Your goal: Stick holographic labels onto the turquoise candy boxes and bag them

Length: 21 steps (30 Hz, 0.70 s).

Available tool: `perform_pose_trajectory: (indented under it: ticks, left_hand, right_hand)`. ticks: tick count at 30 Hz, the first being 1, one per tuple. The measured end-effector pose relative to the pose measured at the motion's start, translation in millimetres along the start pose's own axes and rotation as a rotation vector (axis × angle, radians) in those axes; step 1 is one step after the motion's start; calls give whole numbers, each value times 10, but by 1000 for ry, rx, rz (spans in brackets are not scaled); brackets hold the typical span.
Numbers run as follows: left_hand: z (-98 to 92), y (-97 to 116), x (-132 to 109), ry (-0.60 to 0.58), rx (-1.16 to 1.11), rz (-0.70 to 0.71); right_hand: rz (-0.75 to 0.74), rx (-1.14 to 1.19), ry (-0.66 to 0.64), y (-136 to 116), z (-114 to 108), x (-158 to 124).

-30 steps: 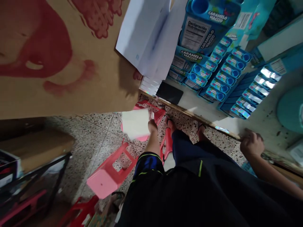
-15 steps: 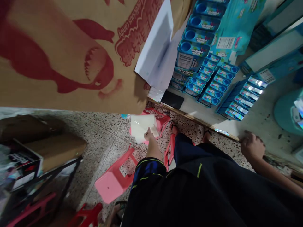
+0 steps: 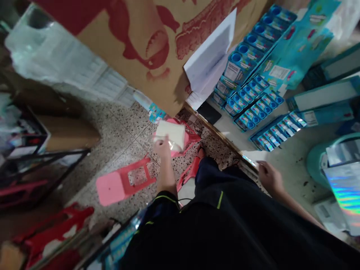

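Observation:
My left hand (image 3: 162, 147) is closed in a pinch over a pale stack of plastic bags (image 3: 170, 131), with a glossy clear plastic bag (image 3: 173, 145) at its fingers. Motion blur softens the fingertips. The stack lies on a pink stool (image 3: 191, 138) below me. At the edge of the table (image 3: 287, 168) my right hand (image 3: 269, 177) has its fingers curled in, with nothing visible in them. Farther along this table stand rows of small blue candy boxes (image 3: 254, 92), and a glossy strip of packs (image 3: 278, 131) lies nearer that hand.
A big printed cardboard carton (image 3: 157, 86) juts out at upper left, with a white sheet (image 3: 210, 52) at its corner. Another pink stool (image 3: 112, 187) lies on the speckled floor (image 3: 120, 120). A teal tub (image 3: 315, 165) sits at right. Brown boxes (image 3: 67, 129) stand at left.
My view has shifted and turned. My left hand has moved left over the stack, drawing in its fingers. My right hand, earlier resting on the table edge, has moved left along it.

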State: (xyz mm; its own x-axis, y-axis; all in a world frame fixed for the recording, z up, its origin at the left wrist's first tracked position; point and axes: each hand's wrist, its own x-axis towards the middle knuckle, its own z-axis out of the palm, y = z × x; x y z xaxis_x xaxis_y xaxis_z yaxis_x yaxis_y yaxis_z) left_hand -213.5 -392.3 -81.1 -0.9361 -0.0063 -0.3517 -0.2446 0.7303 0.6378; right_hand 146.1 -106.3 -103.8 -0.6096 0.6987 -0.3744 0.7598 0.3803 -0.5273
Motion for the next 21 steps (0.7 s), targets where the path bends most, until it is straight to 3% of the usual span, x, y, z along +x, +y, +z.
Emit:
perform_pose_trajectory:
  ticks: [2, 4, 6, 8, 10, 12, 14, 17, 19, 21]
  left_hand:
    - [75, 69, -488, 49, 17, -11]
    - [223, 183, -981, -63, -36, 61]
    - [365, 305, -1376, -200, -170, 119]
    - [421, 396, -1626, -225, -301, 107]
    - [357, 447, -1751, -216, -369, 94]
    - [206, 486, -1820, -238, -399, 118]
    - [53, 549, -1888, -255, -399, 171]
    - [-14, 718, -2001, -107, -315, 291]
    - [67, 846, -2058, 104, -272, 366]
    - [189, 940, -2093, 271, -290, 424]
  right_hand:
    - [-273, 249, -243, -574, 21, 98]
    - [-462, 454, -454, -1144, 113, 166]
    - [-543, 577, -610, -1575, 228, 211]
    - [-609, 643, -799, -1814, 298, 249]
    - [-668, 661, -883, -1892, 285, 296]
    - [-694, 664, -787, -1886, 193, 362]
    - [-686, 640, -560, -1872, 58, 425]
    - [-829, 400, -264, -1932, -160, 420]
    - [-1055, 147, -240, -2021, -294, 330]
    - [-1195, -12, -346, -2111, -415, 222]
